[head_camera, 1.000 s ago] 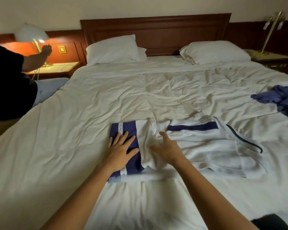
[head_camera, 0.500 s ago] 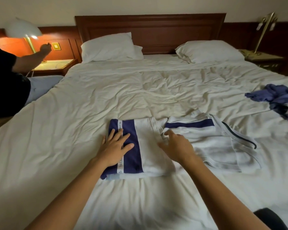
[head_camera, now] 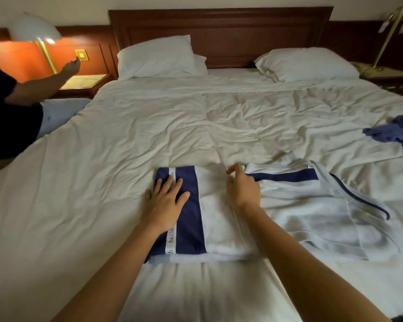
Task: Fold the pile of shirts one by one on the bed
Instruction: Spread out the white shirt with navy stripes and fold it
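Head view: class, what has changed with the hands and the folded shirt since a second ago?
The right hand slid from the middle of the folded navy-and-white shirt to its far edge, fingers now curled; the white panel lies smoother. The left hand stayed flat on the navy band; the unfolded white shirt stayed put.

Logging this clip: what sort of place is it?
Most likely a hotel bedroom: a wide bed with white linen and two pillows, a dark wooden headboard, and a brass lamp on a nightstand at each side.
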The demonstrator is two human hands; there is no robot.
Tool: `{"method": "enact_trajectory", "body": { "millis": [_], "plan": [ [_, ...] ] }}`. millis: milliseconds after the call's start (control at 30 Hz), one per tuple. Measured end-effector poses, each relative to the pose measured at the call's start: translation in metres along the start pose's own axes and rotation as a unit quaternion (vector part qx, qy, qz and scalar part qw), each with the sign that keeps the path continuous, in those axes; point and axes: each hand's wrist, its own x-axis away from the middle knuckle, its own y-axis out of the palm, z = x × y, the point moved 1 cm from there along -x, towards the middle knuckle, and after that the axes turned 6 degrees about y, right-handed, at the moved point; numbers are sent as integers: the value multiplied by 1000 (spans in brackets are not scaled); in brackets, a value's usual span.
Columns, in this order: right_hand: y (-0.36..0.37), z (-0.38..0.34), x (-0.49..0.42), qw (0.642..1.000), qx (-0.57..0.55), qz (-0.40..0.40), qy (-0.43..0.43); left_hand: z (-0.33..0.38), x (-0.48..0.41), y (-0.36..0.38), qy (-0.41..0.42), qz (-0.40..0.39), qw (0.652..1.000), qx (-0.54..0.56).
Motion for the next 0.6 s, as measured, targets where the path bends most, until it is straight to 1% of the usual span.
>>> {"method": "enact_trajectory", "body": {
  "millis": [67,100,167,200,267,300,367,467,533,600],
  "plan": [
    [-9,7,-1,999,-40,16,11,0,-1,0,5,1,1000,-4],
    [-13,11,0,999,-35,2,14,0,-2,0,5,-1,1000,-7],
    [-15,15,0,999,7,-46,22,1,-5,-1,-2,-16,1000,-21],
    [-15,16,-2,998,21,-53,24,1,-8,-2,-8,-22,999,-27],
    [-11,11,-11,998,0,-49,26,4,-16,-4,-13,-13,999,-34],
    [-8,6,-18,997,-22,-59,34,5,-21,-6,-10,0,999,-33],
    [-1,-3,-38,992,-41,-101,62,9,-32,-8,0,24,1000,-11],
    [6,-11,-59,984,-55,-148,77,11,-42,-4,1,28,999,23],
    [9,-9,-68,983,-114,-116,83,10,-42,4,4,24,1000,2],
    [9,-2,-69,982,-162,-39,89,8,-40,12,11,29,999,-14]
  ]
}}
